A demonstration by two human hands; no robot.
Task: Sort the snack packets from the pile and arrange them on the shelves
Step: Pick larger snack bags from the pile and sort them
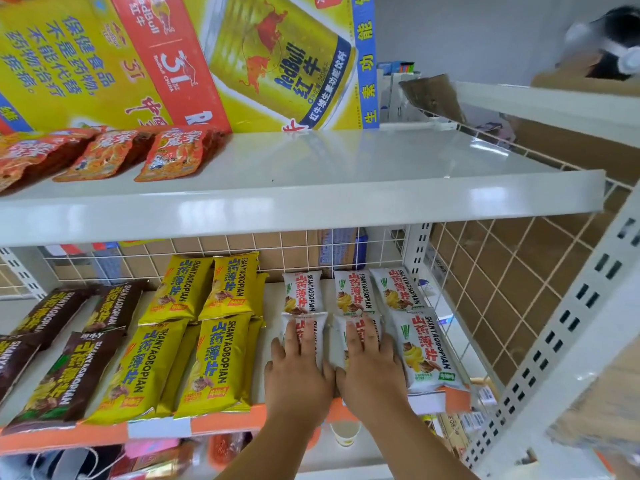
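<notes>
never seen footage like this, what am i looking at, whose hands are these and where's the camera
There is no machine here: a person is stocking a shop shelf with bare hands. The single picture comes from a camera worn on the person's head, looking forward and down.

The left hand and right hand lie side by side with straight fingers. They press flat on the front-left white snack packet and the front-middle white snack packet. Nothing is gripped.

On the same white metal lower shelf, further left, lie yellow snack packets and dark brown snack packets. The white upper shelf carries red-orange snack packets, with a yellow Red Bull display behind them.
</notes>
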